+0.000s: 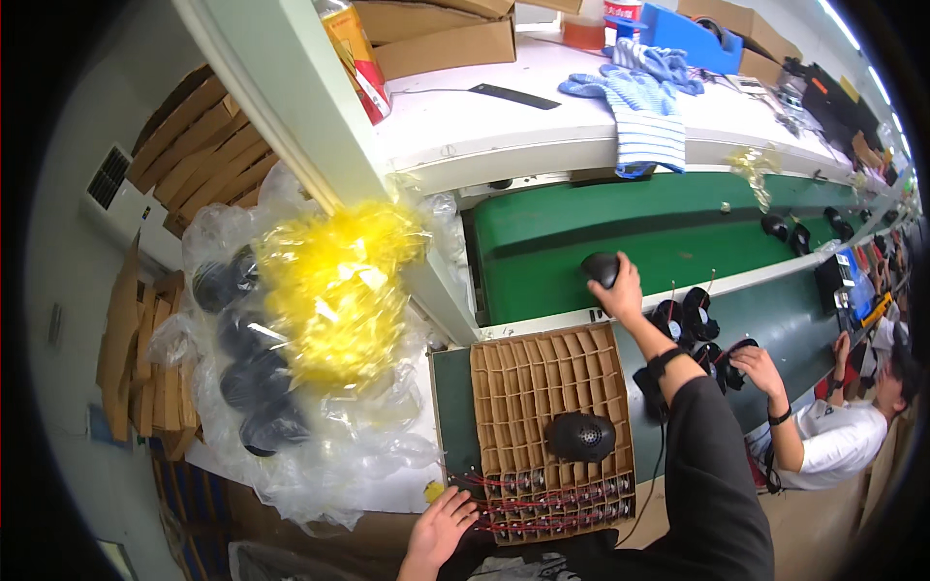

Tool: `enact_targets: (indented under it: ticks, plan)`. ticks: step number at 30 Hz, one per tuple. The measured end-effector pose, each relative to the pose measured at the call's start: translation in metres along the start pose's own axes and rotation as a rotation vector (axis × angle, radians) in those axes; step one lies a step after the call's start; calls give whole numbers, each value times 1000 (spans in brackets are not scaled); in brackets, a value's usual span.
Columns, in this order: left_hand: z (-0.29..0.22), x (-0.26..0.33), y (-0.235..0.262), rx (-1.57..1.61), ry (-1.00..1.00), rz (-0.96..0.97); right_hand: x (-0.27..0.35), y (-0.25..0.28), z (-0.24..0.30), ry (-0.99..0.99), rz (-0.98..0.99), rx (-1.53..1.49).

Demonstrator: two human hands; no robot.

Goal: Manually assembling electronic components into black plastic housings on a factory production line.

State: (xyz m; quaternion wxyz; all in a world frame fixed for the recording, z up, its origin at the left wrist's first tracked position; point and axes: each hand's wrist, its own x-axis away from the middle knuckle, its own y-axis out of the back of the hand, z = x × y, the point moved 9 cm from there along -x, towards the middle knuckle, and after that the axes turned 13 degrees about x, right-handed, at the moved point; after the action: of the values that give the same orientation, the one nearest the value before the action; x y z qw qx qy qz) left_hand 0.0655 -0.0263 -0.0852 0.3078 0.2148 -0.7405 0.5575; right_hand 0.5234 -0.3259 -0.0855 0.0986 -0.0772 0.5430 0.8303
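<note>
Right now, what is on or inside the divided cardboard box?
On the cardboard box rests a black shell. Inside, small parts with red wires lie in rows at the near end. Whatever lies beneath the shell is covered and cannot be seen.

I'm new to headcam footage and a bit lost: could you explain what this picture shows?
No machine here: a person works bare-handed, filmed from a fisheye camera on their head, looking down, so straight edges bend. The right hand holds a rounded black part at the green conveyor. The left hand is open beside red-wired parts in a cardboard divider tray; a perforated black part rests on the tray too. At left is a shiny yellow bundle; at right, a co-worker in white.
</note>
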Motion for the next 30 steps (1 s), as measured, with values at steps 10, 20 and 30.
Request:
enact_targets:
  ticks: [10,20,30]
  plan:
    - [-11,29,19,-141,-283,-128,-48,-62,-52,76,46,527]
    - [35,-10,-9,-842,-167,155,234,75,66,730,509,106]
    - [15,1,-22,-852,-168,335,305,86,67,-181,803,-913]
